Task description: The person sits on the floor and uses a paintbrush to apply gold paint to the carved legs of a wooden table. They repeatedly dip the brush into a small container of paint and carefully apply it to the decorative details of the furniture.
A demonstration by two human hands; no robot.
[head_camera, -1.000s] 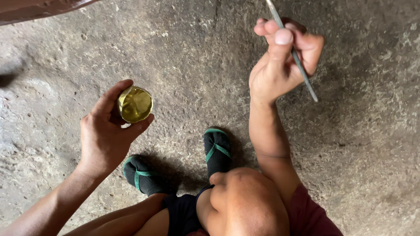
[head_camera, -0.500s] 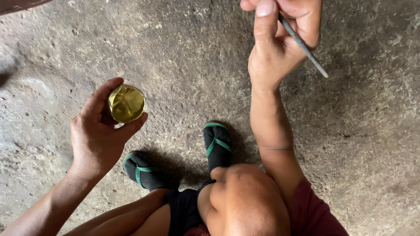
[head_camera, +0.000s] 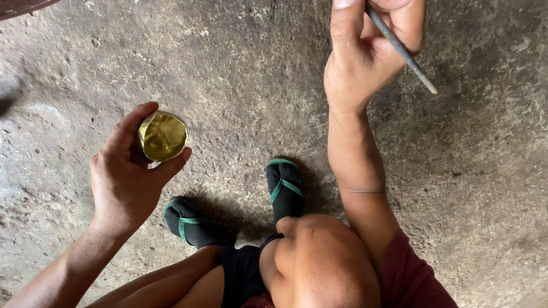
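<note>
Below, dented brass cup point(head_camera: 162, 136), thin rod point(head_camera: 402, 50), rough concrete point(head_camera: 240, 85)

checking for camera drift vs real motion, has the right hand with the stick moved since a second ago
Yes. The right hand with the thin stick has moved up, farther from the sandalled foot on the concrete floor, and now reaches the picture's top edge.

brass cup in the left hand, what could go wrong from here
1. The left hand pinches the small brass cup only between thumb and fingers, tilted above the rough concrete floor; it could slip and dent.
2. The right hand holds a thin metal rod whose tip could scratch something.
</note>
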